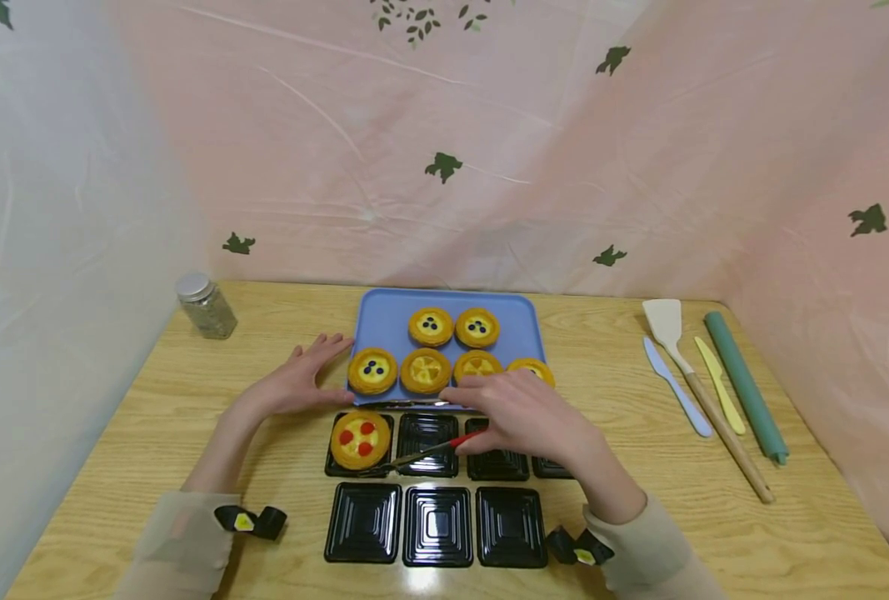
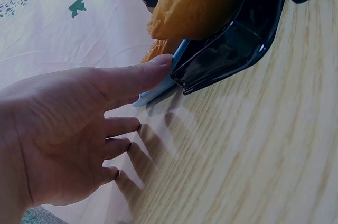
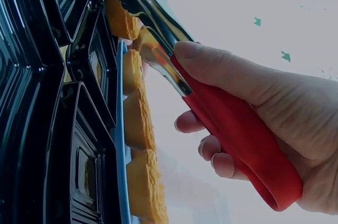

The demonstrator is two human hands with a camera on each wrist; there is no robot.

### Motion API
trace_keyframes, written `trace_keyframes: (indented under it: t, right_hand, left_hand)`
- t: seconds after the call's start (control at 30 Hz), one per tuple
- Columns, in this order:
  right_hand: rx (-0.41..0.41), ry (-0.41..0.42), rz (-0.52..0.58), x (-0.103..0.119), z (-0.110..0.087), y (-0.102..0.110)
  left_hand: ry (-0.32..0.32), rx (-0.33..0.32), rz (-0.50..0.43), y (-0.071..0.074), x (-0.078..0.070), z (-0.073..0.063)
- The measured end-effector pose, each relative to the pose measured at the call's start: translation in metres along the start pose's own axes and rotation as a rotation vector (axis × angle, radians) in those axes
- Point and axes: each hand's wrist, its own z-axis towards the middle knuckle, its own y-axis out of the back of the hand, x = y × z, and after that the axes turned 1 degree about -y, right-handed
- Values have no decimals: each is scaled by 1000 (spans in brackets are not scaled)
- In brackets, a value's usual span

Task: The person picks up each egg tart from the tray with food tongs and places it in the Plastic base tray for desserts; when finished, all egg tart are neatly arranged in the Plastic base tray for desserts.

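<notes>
My right hand (image 1: 526,412) holds a pair of metal tongs with red handles (image 3: 237,134), thumb on one arm and fingers on the other. In the head view, one metal arm of the tongs (image 1: 417,456) reaches to the near side of an egg tart with red dots (image 1: 360,440). This tart sits in a black square tray (image 1: 335,468) at the left of the back row. My left hand (image 1: 300,382) is spread at the left edge of the blue tray (image 1: 387,310), its thumb at the front corner. Whether the tong tips touch the tart I cannot tell.
Several egg tarts (image 1: 425,372) stand on the blue tray, some dotted blue. More black square trays (image 1: 363,523) form two rows in front. A glass jar (image 1: 207,307) stands back left. At right lie a spatula (image 1: 702,396), two plastic knives (image 1: 676,387) and a green rolling pin (image 1: 746,385).
</notes>
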Motion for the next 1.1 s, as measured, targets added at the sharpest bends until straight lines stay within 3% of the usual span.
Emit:
trace_keyframes:
  t: [0.6,0.83,1.1]
  right_hand:
    - [-14,-15,46,-9,-2,3]
    - [-8,-50,178,-30,-9,15]
    - [-10,-78,158,-61,-3,33]
  left_hand:
    - [-19,4,5,0,2,5]
    - [-13,2,7,-1,0,5]
    - [-8,-5,7,2,2,0]
